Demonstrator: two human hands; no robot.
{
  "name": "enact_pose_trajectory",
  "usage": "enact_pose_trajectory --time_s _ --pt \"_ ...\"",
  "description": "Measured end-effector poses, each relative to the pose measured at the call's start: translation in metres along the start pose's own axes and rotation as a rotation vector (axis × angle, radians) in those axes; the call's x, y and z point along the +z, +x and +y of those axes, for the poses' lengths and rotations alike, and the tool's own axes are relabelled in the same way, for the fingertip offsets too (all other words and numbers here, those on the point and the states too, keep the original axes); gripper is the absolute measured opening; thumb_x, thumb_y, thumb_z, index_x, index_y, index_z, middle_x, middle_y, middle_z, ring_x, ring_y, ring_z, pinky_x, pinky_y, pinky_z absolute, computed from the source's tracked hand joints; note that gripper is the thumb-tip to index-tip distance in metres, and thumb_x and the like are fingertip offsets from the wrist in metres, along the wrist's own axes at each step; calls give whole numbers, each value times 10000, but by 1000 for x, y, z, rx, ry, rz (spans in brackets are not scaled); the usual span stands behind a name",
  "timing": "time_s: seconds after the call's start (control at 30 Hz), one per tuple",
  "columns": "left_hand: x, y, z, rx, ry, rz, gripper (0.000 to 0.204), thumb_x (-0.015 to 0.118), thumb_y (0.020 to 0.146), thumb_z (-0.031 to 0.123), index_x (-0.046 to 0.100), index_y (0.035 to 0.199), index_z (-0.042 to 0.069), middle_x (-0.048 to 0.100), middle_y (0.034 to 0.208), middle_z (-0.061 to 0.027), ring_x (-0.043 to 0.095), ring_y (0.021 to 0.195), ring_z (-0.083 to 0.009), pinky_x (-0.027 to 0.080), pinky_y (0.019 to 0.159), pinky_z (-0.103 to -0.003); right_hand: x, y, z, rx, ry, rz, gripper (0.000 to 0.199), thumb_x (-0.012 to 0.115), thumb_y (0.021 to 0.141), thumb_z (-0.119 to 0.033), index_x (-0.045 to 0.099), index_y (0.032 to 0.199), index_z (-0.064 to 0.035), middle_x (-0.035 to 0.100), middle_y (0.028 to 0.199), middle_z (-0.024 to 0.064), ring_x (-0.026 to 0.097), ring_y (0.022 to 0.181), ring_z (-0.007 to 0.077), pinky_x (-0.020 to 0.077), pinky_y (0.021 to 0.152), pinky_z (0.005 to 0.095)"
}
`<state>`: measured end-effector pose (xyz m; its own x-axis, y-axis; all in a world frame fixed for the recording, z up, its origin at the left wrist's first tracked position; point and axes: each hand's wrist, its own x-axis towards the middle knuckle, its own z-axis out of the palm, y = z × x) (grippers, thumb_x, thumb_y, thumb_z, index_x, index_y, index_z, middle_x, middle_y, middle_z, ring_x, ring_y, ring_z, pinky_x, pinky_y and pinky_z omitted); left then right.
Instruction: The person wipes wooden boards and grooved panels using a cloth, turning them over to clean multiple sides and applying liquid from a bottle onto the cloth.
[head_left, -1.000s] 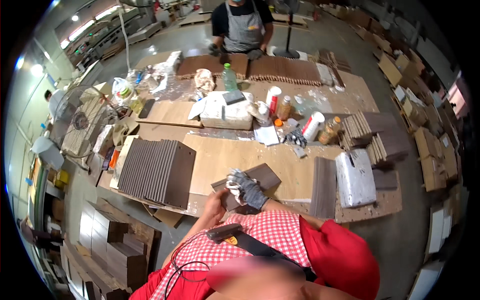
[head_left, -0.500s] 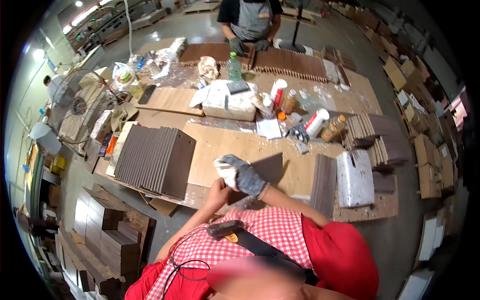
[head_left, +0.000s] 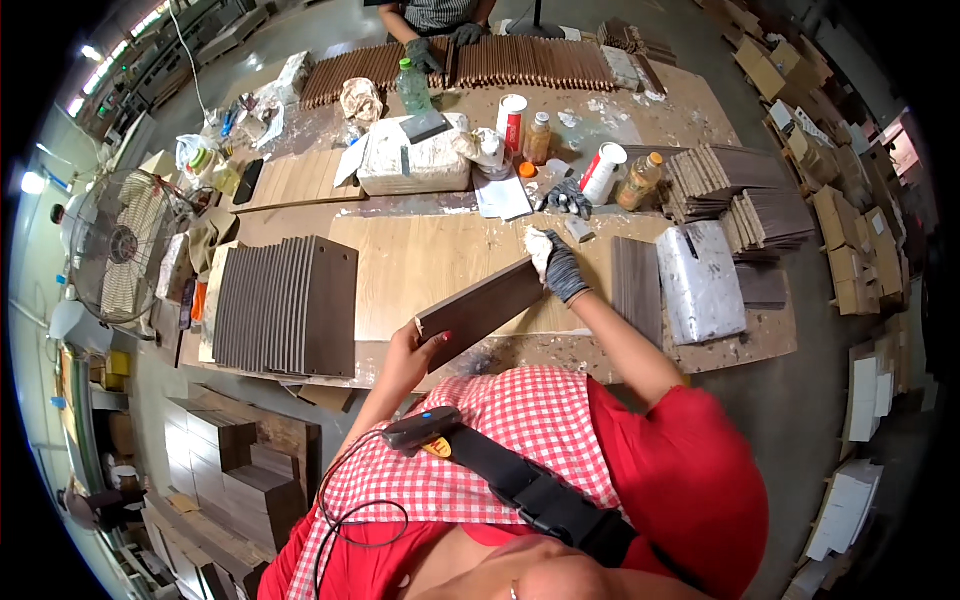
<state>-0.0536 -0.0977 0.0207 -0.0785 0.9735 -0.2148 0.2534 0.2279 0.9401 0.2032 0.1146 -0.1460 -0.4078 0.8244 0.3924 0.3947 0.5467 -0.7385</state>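
A dark brown wooden board is held aslant over the near side of the table. My bare left hand grips its lower left end, thumb on the face. In a grey glove, my right hand closes round a white cloth and presses it at the board's upper right end. To the left stands a row of similar dark boards on edge. A flat dark board lies right of my right hand, beside a white wrapped block.
Beyond are a white wrapped bundle, red-and-white cans, bottles and a spare glove. Stacked boards stand at right, a fan at left. Across the table, a co-worker's gloved hands touch a row of brown boards.
My right hand has moved with the cloth from beside my left hand to the board's far right end. The board is now raised and more fully in sight. The view has shifted.
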Motion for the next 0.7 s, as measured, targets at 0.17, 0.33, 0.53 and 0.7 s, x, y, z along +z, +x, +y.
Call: enact_pose_trajectory --time_s 0.17,0.33,0.53,0.7 --pt "7 9 17 116 -16 -63 147 630 850 63 552 916 -43 531 665 12 446 627 -67 396 536 -272 -43 27 -8 376 442 -123 327 468 855 -84 542 1158 11 609 1050 98 585 955 166 469 841 274" --pt "0 4 30 12 73 -144 170 591 845 7 568 994 -69 649 835 -75 555 801 -82 459 698 -254 4 33 -171 7 1153 -391 267 463 861 -90 548 1104 -20 605 929 43 571 795 168 481 742 292" --pt "-1 17 2 205 203 -177 176 634 805 49 581 937 -55 616 728 -171 574 680 -157 448 624 -320 0 2 -227 -254 -100 -38 228 529 852 -197 585 1004 -37 597 838 96 597 784 229 480 706 332" --pt "-6 8 -3 156 431 -72 209 666 793 110 561 839 -65 487 576 -207 434 479 -212 352 475 -369 -15 -31 -67 124 233 92 298 402 899 -179 565 1088 -15 611 977 118 599 909 190 481 805 312"
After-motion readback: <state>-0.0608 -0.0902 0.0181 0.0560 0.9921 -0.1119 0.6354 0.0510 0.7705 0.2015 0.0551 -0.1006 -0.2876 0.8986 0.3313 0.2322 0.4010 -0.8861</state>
